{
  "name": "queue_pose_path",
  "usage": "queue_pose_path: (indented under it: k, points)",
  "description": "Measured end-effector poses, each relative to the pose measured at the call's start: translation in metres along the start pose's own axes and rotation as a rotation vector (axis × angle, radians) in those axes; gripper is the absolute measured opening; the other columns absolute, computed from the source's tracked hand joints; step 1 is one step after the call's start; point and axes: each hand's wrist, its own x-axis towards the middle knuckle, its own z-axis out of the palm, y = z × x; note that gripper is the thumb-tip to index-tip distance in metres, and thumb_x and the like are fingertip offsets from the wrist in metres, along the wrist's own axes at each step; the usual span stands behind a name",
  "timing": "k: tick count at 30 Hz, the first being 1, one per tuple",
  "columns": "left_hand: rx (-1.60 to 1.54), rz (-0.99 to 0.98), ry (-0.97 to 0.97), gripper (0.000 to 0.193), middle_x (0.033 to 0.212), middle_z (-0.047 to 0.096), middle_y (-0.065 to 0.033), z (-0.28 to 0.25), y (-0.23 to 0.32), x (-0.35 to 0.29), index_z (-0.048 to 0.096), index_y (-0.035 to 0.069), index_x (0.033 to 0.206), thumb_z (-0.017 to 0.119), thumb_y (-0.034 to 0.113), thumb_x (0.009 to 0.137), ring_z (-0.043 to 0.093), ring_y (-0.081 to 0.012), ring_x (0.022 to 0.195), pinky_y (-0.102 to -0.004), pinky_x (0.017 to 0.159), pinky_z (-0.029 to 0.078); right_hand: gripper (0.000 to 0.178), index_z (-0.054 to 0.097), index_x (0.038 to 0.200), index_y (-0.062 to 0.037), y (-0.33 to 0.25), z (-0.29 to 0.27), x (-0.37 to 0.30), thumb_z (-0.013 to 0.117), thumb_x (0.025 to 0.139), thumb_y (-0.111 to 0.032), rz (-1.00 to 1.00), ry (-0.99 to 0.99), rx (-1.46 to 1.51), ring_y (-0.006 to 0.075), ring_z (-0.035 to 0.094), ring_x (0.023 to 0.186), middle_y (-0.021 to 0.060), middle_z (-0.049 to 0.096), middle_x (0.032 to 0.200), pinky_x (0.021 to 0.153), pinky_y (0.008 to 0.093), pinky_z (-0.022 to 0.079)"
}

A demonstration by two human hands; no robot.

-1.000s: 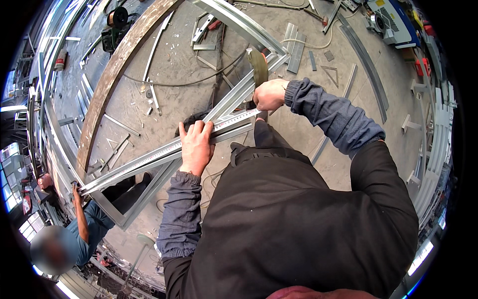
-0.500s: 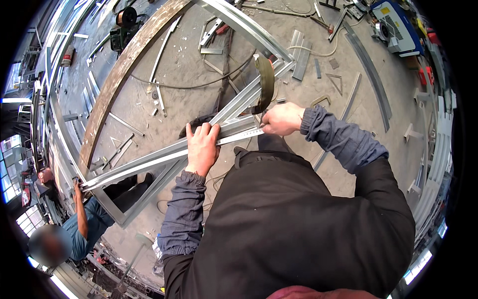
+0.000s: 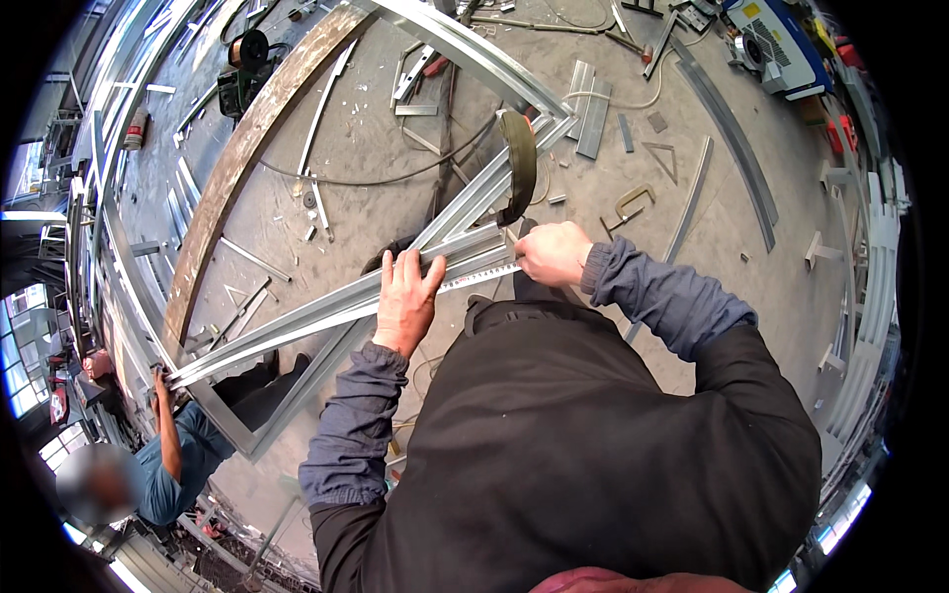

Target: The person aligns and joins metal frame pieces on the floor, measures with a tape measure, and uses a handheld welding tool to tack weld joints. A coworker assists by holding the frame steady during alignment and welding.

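My left hand point(image 3: 404, 304) lies over a silver metal channel point(image 3: 297, 334) of a large frame, its fingers stretched out and thumb apart. A pale tape measure blade point(image 3: 474, 276) runs along the near side of the channel, passing by this hand. At the channel's right end my right hand point(image 3: 554, 253) is closed on the tape, its fingertips partly hidden. Just above it an olive fabric-like band point(image 3: 521, 166) loops over the frame's slanting bar point(image 3: 465, 212). A co-worker's hand point(image 3: 161, 387) touches the far left corner of the frame.
A curved rusty beam point(image 3: 222, 188) arcs behind the frame. On the concrete floor lie a C-clamp point(image 3: 633, 203), flat metal strips point(image 3: 591, 117), a long curved strip point(image 3: 732, 143) and a cable point(image 3: 395, 180). A blue and white machine point(image 3: 776, 44) stands far right. The co-worker point(image 3: 178, 460) bends at lower left.
The view has shifted slightly. My right hand has moved a little left against my body, still closed on the tape. My left hand stays on the channel with its fingers extended.
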Motion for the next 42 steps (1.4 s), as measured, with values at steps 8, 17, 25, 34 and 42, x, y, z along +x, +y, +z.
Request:
queue_pose_path:
  k: [8,17,25,34,42]
  points:
    - [0.052,0.141,0.007,0.040,0.139,0.059,-0.0356,0.009,-0.007,-0.007,0.055,0.017,0.135,0.063,0.005,0.097,0.058,-0.0552,0.134,-0.0703,0.125,0.041,0.024,0.081,0.112,-0.0131,-0.008,0.019,-0.009,0.066,0.103,-0.030,0.030,0.044,0.051,0.0420,0.079,0.106,0.0199,0.081,0.107,0.092,0.0550,0.064]
    - [0.141,0.207,-0.016,0.039,0.153,0.049,-0.0436,0.016,-0.006,-0.012,0.055,0.018,0.136,0.061,0.009,0.099,0.054,-0.0633,0.139,-0.0725,0.125,0.040,0.026,0.082,0.116,-0.0128,-0.028,0.037,-0.014,0.063,0.101,-0.022,0.036,0.116,0.075,0.0422,0.076,0.112,0.0216,0.077,0.116,0.094,0.0539,0.062]
    - [0.233,0.261,-0.099,0.081,0.156,0.046,-0.0443,0.003,-0.007,-0.012,0.040,0.045,0.173,0.057,0.007,0.103,0.054,-0.0627,0.139,-0.0703,0.123,0.043,0.025,0.082,0.115,-0.0129,-0.032,0.047,-0.008,0.064,0.101,-0.023,0.050,0.150,0.094,0.0405,0.076,0.115,0.0195,0.076,0.119,0.094,0.0539,0.062]
    - [0.270,0.270,-0.107,0.074,0.157,0.045,-0.0400,0.010,-0.011,-0.012,0.043,0.051,0.173,0.050,0.014,0.109,0.055,-0.0594,0.138,-0.0678,0.124,0.043,0.021,0.082,0.108,-0.0116,-0.033,0.053,0.001,0.066,0.098,-0.022,0.031,0.154,0.059,0.0402,0.076,0.109,0.0199,0.076,0.114,0.089,0.0546,0.061]
    - [0.169,0.260,-0.268,0.070,0.157,0.043,-0.0344,-0.023,-0.006,-0.001,0.052,0.044,0.169,0.069,0.060,0.103,0.046,-0.0544,0.144,-0.0735,0.128,0.033,0.024,0.083,0.105,-0.0090,-0.016,0.100,0.010,0.070,0.095,-0.026,-0.018,0.153,0.008,0.0392,0.078,0.106,0.0210,0.078,0.108,0.089,0.0534,0.062]
